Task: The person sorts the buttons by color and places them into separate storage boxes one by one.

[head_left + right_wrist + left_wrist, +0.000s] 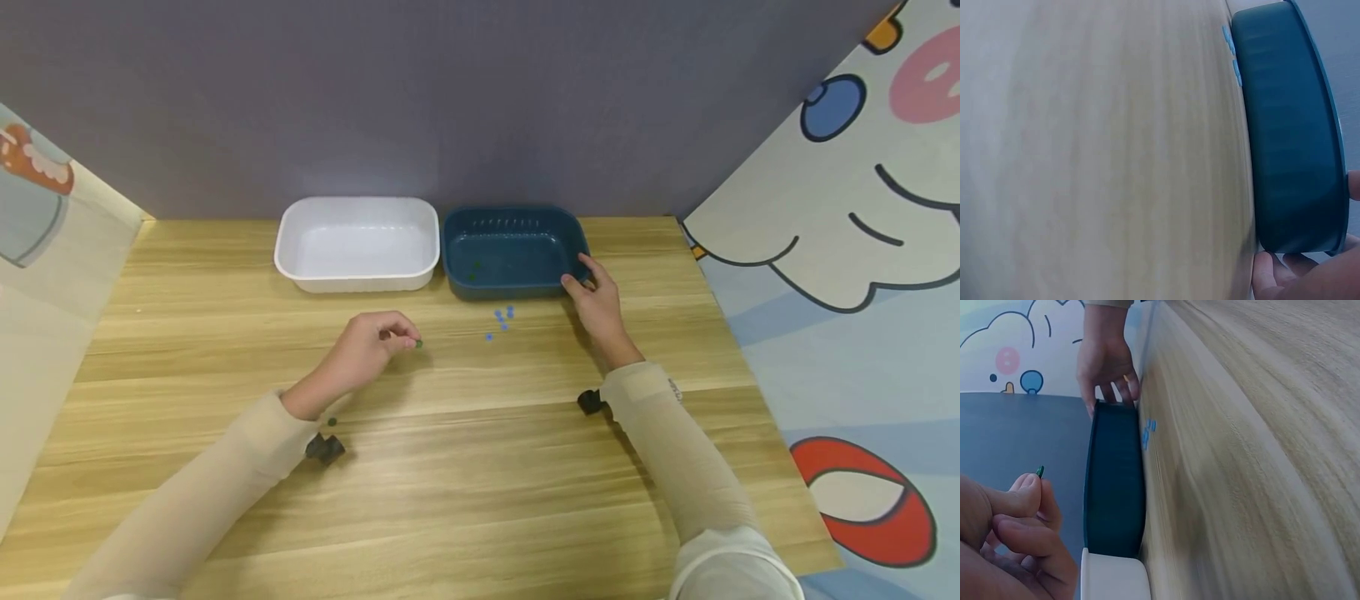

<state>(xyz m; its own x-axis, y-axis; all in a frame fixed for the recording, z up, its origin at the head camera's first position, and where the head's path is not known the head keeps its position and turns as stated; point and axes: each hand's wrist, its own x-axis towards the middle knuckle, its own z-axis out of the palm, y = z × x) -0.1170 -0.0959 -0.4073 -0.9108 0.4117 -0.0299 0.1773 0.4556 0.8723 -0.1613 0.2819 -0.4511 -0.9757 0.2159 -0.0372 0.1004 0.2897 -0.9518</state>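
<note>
Here, blue bits (500, 318) lie by the tub (506, 292). Right hand (597, 307) grips it, left hand (369, 346) a chip (1040, 471). Only head view sees inside.

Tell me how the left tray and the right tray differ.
The left tray is white; the right tray is dark blue-green. The right hand grips the right tray's corner, while neither hand touches the left tray. Green bits lie in the right tray; none show in the left tray. Both are open-topped with rounded corners and stand on the table.
</note>
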